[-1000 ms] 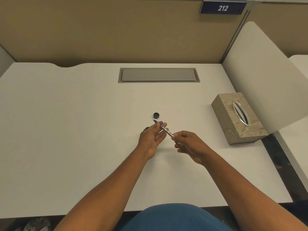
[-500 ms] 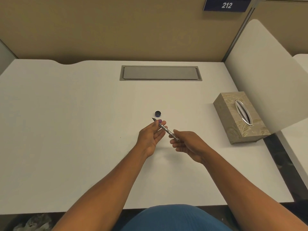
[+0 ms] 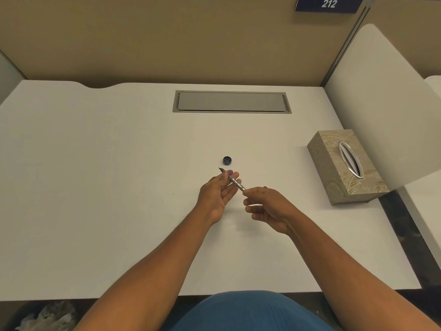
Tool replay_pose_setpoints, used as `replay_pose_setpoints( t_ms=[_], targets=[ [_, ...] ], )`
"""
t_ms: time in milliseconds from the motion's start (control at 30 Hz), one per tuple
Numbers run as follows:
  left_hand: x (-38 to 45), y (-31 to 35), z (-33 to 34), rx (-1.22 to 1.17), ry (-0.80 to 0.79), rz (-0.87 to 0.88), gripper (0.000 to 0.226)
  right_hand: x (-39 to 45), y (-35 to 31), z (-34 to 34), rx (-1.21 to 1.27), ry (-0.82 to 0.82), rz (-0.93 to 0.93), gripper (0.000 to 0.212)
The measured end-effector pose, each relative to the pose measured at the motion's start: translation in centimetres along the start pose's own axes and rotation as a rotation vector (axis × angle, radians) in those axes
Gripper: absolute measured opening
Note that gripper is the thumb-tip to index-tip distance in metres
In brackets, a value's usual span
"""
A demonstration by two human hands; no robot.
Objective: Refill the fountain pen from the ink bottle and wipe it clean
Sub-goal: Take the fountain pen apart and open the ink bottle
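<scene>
Between both hands (image 3: 218, 192) (image 3: 267, 206) — pen (image 3: 235, 183), nib outward

A: What do you wear on your arms?

B: Nothing. Both forearms are bare up to the edge of the picture, with no sleeves, no watch and no bracelet.

A: And your hands?

B: Your left hand (image 3: 218, 194) has a purple nail on one finger. Your right hand (image 3: 268, 206) shows a small dark thing at a knuckle; perhaps a ring, I cannot tell.

A: Your clothes?

B: Blue ribbed fabric (image 3: 250, 311) at the bottom.
</scene>
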State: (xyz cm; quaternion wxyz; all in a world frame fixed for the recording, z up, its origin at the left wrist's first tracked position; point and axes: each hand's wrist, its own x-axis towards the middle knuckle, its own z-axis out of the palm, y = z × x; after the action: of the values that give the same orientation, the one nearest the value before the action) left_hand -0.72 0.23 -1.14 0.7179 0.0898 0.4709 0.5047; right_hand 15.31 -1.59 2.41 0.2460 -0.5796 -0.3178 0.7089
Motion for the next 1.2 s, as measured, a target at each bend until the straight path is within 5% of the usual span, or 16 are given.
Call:
replay_pose_setpoints(
  t_ms=[233,833,1200],
  targets=[
    [-0.1,-0.3,0.0,0.001,0.001,-0.004,0.018,-0.2,0.2,-0.4,0.045,-0.009,0.029,0.03],
    [-0.8,0.3,-0.2,-0.05,0.022,0.031,0.019,-0.3,0.0,-0.8,0.03,0.036,0.066,0.014],
    [-0.2,1.1,-1.5,-0.113,0.1,0.078,0.018,0.3,0.1,-4.1,-0.252,0.088,0.035,0.014]
  ],
)
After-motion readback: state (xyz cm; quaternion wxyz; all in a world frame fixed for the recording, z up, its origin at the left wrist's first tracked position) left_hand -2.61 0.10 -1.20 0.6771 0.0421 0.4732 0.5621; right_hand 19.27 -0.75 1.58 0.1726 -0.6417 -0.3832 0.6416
